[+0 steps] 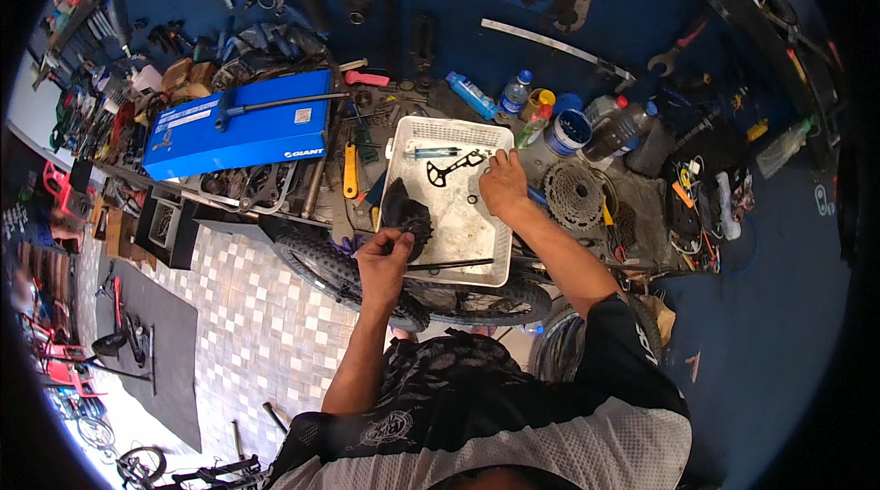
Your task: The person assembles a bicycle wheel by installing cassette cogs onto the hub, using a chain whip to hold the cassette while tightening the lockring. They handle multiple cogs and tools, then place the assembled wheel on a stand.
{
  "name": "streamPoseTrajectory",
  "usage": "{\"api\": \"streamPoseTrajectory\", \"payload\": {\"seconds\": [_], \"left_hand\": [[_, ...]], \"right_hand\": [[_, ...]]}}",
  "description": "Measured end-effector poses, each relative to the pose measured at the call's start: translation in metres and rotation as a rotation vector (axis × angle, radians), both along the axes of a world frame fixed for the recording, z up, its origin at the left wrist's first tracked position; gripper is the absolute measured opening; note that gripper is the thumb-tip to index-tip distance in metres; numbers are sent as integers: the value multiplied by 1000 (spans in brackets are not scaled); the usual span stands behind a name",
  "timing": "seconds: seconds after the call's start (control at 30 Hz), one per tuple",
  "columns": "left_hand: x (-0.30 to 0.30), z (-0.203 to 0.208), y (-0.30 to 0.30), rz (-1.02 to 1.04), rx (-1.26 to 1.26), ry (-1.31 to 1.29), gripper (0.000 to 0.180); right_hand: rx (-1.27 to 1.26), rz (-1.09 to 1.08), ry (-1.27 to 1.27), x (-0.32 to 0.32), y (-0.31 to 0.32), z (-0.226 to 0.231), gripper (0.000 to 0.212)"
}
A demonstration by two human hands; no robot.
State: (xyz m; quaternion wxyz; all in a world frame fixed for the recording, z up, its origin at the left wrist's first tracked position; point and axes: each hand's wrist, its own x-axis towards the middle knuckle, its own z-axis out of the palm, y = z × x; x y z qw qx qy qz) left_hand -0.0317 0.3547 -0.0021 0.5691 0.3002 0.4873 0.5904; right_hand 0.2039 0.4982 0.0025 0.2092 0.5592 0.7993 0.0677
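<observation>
Blue carton (240, 128) lies far left on the cluttered bench. Next, left hand (383, 263) closed around a dark toothed part (404, 216) at the near-left corner of the white perforated tray (458, 242). A thin black rod (449, 264) lies beside it. Black cage plate (453, 168) lies flat in the tray. Right hand (502, 184) rests on the tray's right rim, fingers curled; grip unclear. Cassette sprockets (574, 196) just beyond, then bottles (620, 131).
</observation>
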Motion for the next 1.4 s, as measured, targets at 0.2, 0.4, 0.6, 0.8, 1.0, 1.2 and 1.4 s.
{"api": "streamPoseTrajectory", "payload": {"seconds": [0.2,0.4,0.6,0.8,1.0,1.2,1.4], "left_hand": [[-8,1,-1,25,-3,6,11],[0,12,8,62,40,103,13],[15,29,12,11,73,135,13],[21,38,9,-10,111,174,11],[21,40,6,4,166,229,10],[18,44,3,11,114,187,11],[14,41,0,8,79,96,10]], "right_hand": [[43,-6,120,-6,-3,8,19],[252,347,1186,-33,-63,62,18],[443,409,1256,-48,-98,70,27],[454,364,1301,-42,-102,64,26],[470,354,1306,-44,-105,64,27],[553,449,1257,-47,-105,62,32],[648,451,1166,-50,-110,61,38]]}}
